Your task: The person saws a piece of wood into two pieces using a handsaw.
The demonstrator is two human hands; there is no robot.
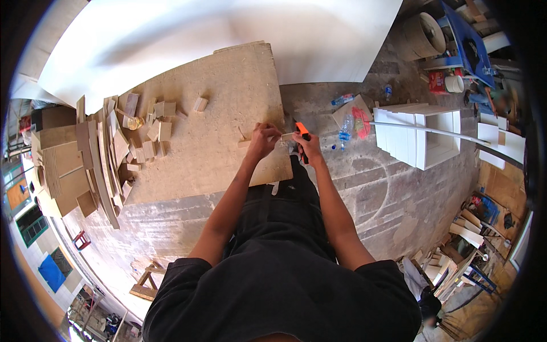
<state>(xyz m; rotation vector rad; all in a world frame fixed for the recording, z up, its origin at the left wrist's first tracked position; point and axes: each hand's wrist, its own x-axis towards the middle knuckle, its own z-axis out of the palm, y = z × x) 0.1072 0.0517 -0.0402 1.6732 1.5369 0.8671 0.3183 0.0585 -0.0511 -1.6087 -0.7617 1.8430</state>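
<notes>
Wood strip [288, 136] held over the right edge of the table [211, 157]

It is at three o'clock from the table's middle. The left hand [264, 141] has its grip pinched on the strip; the right hand [310, 147] has its grip clamped around an orange-and-black utility knife [302, 130]. Small wooden blocks [164, 131] lie at nine o'clock from the hands; a white cabinet [397, 137] stands at three o'clock, beyond clear plastic bottles [345, 135].
</notes>
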